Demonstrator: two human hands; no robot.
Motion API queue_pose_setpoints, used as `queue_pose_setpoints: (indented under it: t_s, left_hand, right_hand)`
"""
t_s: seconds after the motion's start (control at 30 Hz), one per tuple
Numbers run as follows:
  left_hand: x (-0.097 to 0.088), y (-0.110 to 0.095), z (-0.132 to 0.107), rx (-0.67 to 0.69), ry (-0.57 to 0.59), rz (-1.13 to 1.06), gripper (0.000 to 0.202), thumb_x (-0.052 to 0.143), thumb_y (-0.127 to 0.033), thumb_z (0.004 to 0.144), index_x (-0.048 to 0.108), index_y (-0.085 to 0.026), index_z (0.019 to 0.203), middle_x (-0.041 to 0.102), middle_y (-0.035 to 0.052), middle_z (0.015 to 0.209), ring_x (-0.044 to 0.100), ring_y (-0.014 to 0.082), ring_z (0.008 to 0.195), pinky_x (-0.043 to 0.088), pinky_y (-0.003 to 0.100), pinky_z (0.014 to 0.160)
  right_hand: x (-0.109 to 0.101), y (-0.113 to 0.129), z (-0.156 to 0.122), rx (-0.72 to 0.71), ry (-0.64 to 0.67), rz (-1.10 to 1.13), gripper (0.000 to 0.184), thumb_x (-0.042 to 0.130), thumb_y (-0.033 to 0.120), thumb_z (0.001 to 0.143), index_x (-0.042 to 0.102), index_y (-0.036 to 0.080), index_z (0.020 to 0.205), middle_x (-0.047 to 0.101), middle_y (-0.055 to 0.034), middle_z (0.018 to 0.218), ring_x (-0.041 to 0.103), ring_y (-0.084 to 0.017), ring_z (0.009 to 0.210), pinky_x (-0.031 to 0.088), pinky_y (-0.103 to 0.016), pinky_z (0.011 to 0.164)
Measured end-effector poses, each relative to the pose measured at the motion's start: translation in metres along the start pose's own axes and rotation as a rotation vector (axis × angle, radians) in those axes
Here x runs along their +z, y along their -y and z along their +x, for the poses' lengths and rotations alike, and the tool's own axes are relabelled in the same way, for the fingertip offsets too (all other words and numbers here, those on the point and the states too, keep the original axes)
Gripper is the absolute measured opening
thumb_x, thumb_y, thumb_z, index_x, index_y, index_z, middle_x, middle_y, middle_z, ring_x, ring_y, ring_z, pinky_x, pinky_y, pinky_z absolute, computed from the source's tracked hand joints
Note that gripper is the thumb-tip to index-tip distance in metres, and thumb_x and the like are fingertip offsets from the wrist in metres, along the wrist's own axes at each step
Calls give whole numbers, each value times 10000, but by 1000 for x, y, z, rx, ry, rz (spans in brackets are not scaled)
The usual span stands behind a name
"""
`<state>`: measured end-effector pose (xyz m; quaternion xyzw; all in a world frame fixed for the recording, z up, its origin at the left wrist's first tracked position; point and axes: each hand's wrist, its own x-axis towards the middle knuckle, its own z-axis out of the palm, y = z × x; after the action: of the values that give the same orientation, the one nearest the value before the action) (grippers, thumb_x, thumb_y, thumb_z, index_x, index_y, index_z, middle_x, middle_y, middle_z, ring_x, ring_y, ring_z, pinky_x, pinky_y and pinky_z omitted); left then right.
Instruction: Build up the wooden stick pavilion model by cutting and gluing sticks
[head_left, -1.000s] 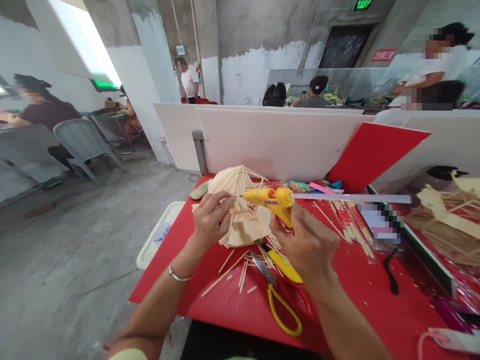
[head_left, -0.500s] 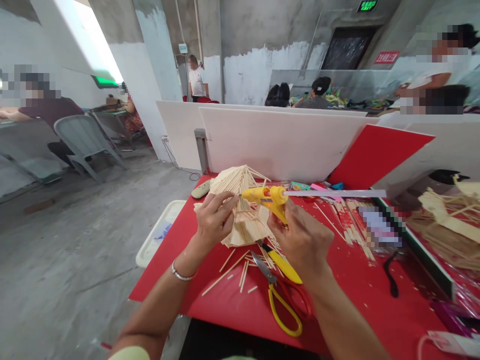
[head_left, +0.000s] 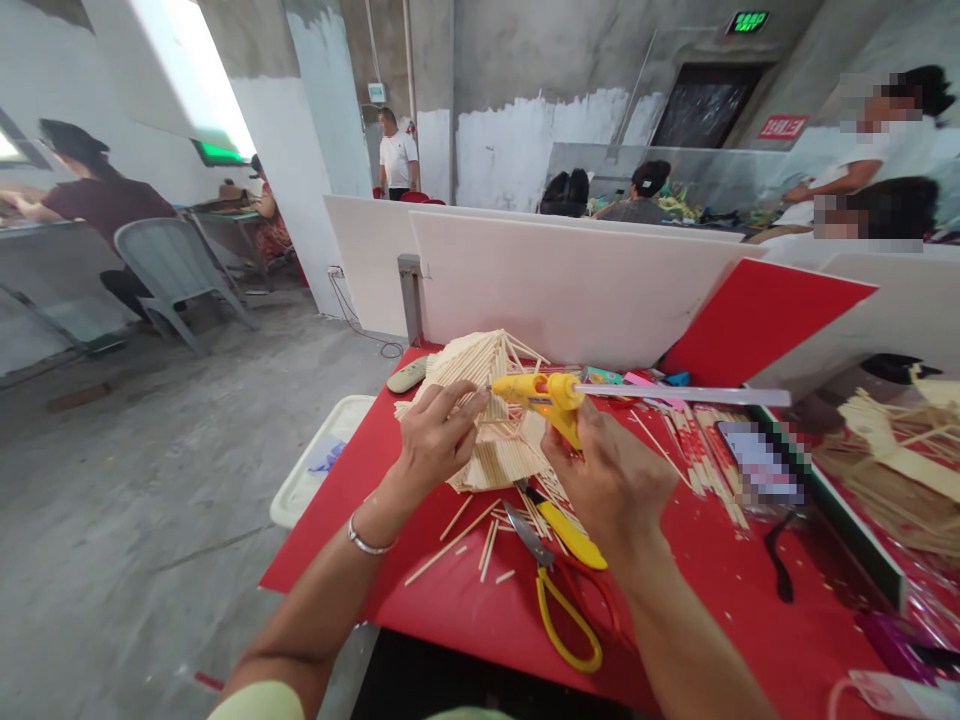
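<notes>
Between the hands, the right hand (head_left: 611, 480) gripped a glue gun (head_left: 544, 395), nozzle at the stick model (head_left: 487, 455) pinched by the left hand (head_left: 439, 440); firm bracing advised.

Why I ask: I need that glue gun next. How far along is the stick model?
Done: the stick model already has a sloped roof of close-laid sticks. In hand: the left hand steadies it while the right hand holds the glue gun, nozzle at the roof. Left: loose sticks lie on the red table by the scissors, so more gluing likely remains.
</notes>
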<state>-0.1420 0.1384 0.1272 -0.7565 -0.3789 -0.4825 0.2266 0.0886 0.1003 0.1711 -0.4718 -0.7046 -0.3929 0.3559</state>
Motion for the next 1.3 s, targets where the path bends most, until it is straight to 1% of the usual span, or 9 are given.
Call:
queue_pose_setpoints:
  t_s: [0.2, 0.3, 0.4, 0.47, 0.63, 0.77, 0.9, 1.17, 1.3]
  left_hand:
    - [-2, -2, 0, -23, -30, -44, 434, 554, -76, 809, 650, -247, 1197, 675, 83, 1164, 592, 188, 842, 512, 343, 750]
    - [-2, -2, -3, -50, -50, -47, 393, 559, -89, 811, 664, -246, 1156, 675, 82, 1155, 588, 179, 811, 510, 341, 745]
    - [-2, -1, -5, -71, -56, -39, 363, 561, -95, 811, 672, -241, 1124, 677, 81, 1143, 583, 174, 794, 504, 337, 739]
    - [-3, -2, -4, -69, -60, -40, 368, 564, -89, 807, 672, -238, 1126, 678, 82, 1141, 582, 175, 799, 501, 335, 738]
    - [-4, -6, 0, -59, -38, -46, 405, 556, -82, 816, 661, -239, 1175, 679, 81, 1133, 589, 175, 818, 496, 329, 757]
    - [-3, -7, 0, -67, -26, -54, 414, 551, -80, 819, 657, -243, 1184, 681, 77, 1129, 593, 174, 828, 494, 332, 776]
    - [-2, -6, -2, -62, -19, -53, 413, 557, -81, 816, 657, -243, 1183, 681, 78, 1142, 594, 176, 849, 492, 326, 774]
    - [-3, -7, -4, -64, -16, -41, 402, 550, -95, 824, 662, -236, 1183, 681, 85, 1145, 596, 173, 838, 490, 319, 760]
    - [-3, -6, -3, -85, 4, -15, 381, 541, -111, 837, 678, -236, 1170, 688, 86, 1137, 611, 176, 848, 503, 319, 768]
  right_hand:
    - [0, 1, 0, 7, -27, 5, 468, 615, 329, 885, 537, 150, 1310, 599, 48, 634, 484, -107, 569, 269, -280, 550]
    - [1, 1, 0, 5, 3, 9, 453, 603, 318, 891, 545, 145, 1306, 599, 42, 636, 485, -111, 577, 269, -283, 557]
    - [0, 1, 0, 7, -27, 18, 439, 600, 313, 896, 542, 152, 1301, 597, 44, 637, 477, -111, 576, 273, -280, 562]
    - [0, 1, 1, 8, -9, 12, 421, 594, 326, 905, 548, 153, 1287, 591, 44, 633, 477, -113, 579, 272, -281, 561]
    - [-1, 1, 2, 4, -58, 32, 425, 608, 327, 899, 550, 141, 1277, 597, 37, 644, 472, -112, 580, 270, -284, 562]
    - [-1, 1, 2, 13, -8, 42, 437, 610, 314, 891, 553, 143, 1289, 602, 35, 649, 478, -111, 578, 268, -285, 559]
    - [1, 1, 2, 28, -34, 46, 383, 598, 307, 884, 583, 164, 1239, 594, 39, 637, 484, -110, 577, 270, -281, 558]
    - [1, 2, 2, 26, -19, 42, 354, 590, 311, 886, 604, 168, 1209, 585, 40, 629, 486, -113, 578, 275, -285, 561]
    - [0, 2, 2, 40, 15, 95, 396, 577, 301, 892, 586, 177, 1268, 613, 23, 645, 490, -123, 571, 269, -289, 543]
